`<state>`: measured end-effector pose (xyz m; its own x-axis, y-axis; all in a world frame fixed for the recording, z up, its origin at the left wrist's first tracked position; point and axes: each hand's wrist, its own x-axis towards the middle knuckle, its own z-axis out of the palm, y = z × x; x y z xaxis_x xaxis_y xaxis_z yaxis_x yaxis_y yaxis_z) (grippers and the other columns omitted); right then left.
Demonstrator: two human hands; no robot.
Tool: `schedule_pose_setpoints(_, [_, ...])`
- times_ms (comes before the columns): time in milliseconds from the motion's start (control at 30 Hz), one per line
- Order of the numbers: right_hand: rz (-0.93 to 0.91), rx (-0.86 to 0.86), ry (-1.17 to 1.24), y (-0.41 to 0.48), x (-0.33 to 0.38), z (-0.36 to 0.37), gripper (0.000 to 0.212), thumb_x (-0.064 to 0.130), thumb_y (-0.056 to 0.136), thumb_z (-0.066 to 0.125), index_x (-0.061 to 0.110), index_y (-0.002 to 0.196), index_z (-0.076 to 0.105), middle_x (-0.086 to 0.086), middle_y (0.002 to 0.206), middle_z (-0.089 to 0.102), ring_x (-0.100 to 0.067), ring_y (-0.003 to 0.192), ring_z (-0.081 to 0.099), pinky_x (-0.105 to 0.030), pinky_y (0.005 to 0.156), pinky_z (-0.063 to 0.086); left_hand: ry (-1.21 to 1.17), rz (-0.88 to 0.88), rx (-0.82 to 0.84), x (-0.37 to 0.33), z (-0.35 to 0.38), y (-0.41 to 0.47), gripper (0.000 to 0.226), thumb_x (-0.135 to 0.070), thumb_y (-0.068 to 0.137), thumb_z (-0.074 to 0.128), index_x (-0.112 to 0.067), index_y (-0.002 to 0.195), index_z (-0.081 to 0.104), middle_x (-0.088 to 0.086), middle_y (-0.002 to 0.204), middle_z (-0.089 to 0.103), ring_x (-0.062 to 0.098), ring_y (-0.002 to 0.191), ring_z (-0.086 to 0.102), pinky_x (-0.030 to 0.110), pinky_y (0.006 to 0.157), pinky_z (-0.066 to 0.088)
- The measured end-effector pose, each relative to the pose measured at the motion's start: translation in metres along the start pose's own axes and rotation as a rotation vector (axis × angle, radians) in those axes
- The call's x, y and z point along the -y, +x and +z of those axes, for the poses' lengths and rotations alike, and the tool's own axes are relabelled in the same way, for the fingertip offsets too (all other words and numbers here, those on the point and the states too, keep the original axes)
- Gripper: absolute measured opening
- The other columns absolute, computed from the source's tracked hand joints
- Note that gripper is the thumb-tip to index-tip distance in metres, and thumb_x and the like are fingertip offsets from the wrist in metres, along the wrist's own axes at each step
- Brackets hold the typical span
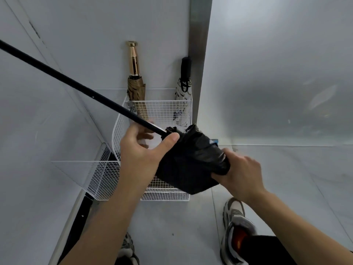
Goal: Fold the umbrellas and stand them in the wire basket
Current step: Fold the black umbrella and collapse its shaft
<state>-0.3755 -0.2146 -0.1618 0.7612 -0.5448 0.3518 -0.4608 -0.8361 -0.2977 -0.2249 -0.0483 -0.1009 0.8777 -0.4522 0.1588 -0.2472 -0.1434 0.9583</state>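
Wire basket point(164, 109): we see the gold-handled umbrella point(136, 88) and white umbrella point(183, 96) standing inside, at the back.
Black umbrella point(191, 159): held just above it.
Left hand point(141, 150): we're gripping the canopy's shaft end.
Right hand point(240, 171): clutching the other end.

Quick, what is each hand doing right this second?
Left hand: closed, fingers curled round the black umbrella, thumb on top.
Right hand: closed, gripping the same umbrella's bunched fabric at the other end.

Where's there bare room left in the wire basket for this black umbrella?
Free: the back middle of the wire basket, between the tan umbrella and the white umbrella. The back corners are taken; the front is mostly hidden behind the left hand, right hand and black umbrella.
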Motion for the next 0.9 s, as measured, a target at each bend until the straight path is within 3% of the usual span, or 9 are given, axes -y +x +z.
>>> schedule_pose_setpoints(33, [0.011, -0.040, -0.024, -0.002, -0.003, -0.001, 0.038, 0.033, 0.059, 0.089, 0.023, 0.076, 0.057, 0.007, 0.059, 0.062, -0.019, 0.047, 0.050, -0.016, 0.049, 0.018, 0.036, 0.015, -0.038, -0.004, 0.002, -0.007, 0.050, -0.049, 0.065, 0.086, -0.024, 0.101, 0.062, -0.001, 0.093, 0.067, 0.014, 0.085, 0.066, 0.027, 0.072, 0.053])
schedule_pose_setpoints(100, [0.031, -0.088, -0.048, -0.005, -0.005, 0.002, 0.040, 0.032, 0.054, 0.091, 0.021, 0.074, 0.058, 0.007, 0.056, 0.061, -0.021, 0.043, 0.054, -0.011, 0.048, 0.013, 0.026, -0.069, 0.087, -0.009, 0.011, -0.021, 0.059, -0.048, 0.056, 0.087, -0.022, 0.102, 0.061, 0.002, 0.089, 0.068, 0.014, 0.077, 0.066, 0.024, 0.066, 0.054])
schedule_pose_setpoints(200, [0.064, -0.130, -0.054, -0.008, -0.001, 0.002, 0.042, 0.033, 0.051, 0.091, 0.021, 0.071, 0.056, 0.006, 0.056, 0.061, -0.022, 0.043, 0.056, -0.016, 0.045, 0.015, -0.096, -0.225, 0.231, -0.011, 0.033, -0.026, 0.066, -0.031, 0.055, 0.092, -0.020, 0.110, 0.058, -0.001, 0.101, 0.072, 0.007, 0.084, 0.071, 0.024, 0.076, 0.056])
schedule_pose_setpoints(300, [0.011, -0.203, -0.055, -0.009, 0.007, 0.003, 0.040, 0.030, 0.048, 0.092, 0.020, 0.072, 0.062, 0.005, 0.058, 0.063, -0.019, 0.045, 0.059, -0.017, 0.046, 0.026, -0.325, -0.340, 0.032, -0.011, 0.050, -0.018, 0.059, -0.005, 0.059, 0.090, -0.013, 0.110, 0.060, 0.000, 0.104, 0.073, 0.012, 0.093, 0.071, 0.029, 0.085, 0.055])
schedule_pose_setpoints(467, [-0.100, -0.308, -0.043, -0.015, 0.016, 0.007, 0.034, 0.031, 0.060, 0.087, 0.014, 0.084, 0.070, 0.004, 0.068, 0.069, -0.016, 0.054, 0.066, -0.020, 0.047, 0.044, -0.674, -0.463, -0.168, -0.015, 0.063, -0.019, 0.053, 0.011, 0.067, 0.079, -0.003, 0.114, 0.060, 0.011, 0.105, 0.073, 0.025, 0.092, 0.073, 0.034, 0.075, 0.059])
schedule_pose_setpoints(533, [-0.103, -0.234, -0.006, -0.021, 0.017, 0.012, 0.042, 0.034, 0.062, 0.086, 0.015, 0.095, 0.068, 0.005, 0.077, 0.071, -0.014, 0.062, 0.068, -0.022, 0.051, 0.049, -0.765, -0.513, -0.221, -0.018, 0.067, -0.019, 0.048, 0.014, 0.072, 0.074, 0.000, 0.115, 0.058, 0.015, 0.105, 0.072, 0.028, 0.090, 0.073, 0.035, 0.072, 0.061])
schedule_pose_setpoints(633, [-0.006, 0.040, 0.183, -0.029, 0.017, 0.009, 0.056, 0.045, 0.067, 0.078, 0.024, 0.115, 0.059, 0.012, 0.097, 0.069, -0.008, 0.079, 0.065, -0.025, 0.065, 0.052, -0.732, -0.527, -0.306, -0.018, 0.071, -0.015, 0.041, 0.015, 0.073, 0.072, 0.004, 0.110, 0.060, 0.017, 0.098, 0.070, 0.030, 0.085, 0.073, 0.039, 0.076, 0.060])
schedule_pose_setpoints(767, [0.366, 0.433, 0.955, -0.028, 0.012, -0.008, 0.071, 0.049, 0.063, 0.086, 0.023, 0.125, 0.062, 0.010, 0.103, 0.072, -0.008, 0.093, 0.069, -0.029, 0.081, 0.058, -0.657, -0.447, -0.354, -0.020, 0.071, -0.011, 0.027, 0.016, 0.072, 0.071, -0.003, 0.087, 0.061, 0.007, 0.074, 0.067, 0.020, 0.064, 0.070, 0.031, 0.062, 0.057])
schedule_pose_setpoints(900, [0.665, 0.527, 1.297, -0.018, 0.004, -0.021, 0.029, 0.035, 0.085, 0.070, 0.011, 0.100, 0.075, 0.006, 0.080, 0.074, -0.006, 0.073, 0.069, -0.016, 0.061, 0.049, -0.620, -0.395, -0.344, -0.015, 0.069, -0.006, 0.024, 0.016, 0.072, 0.072, -0.002, 0.083, 0.060, 0.006, 0.070, 0.065, 0.022, 0.066, 0.070, 0.031, 0.062, 0.057])
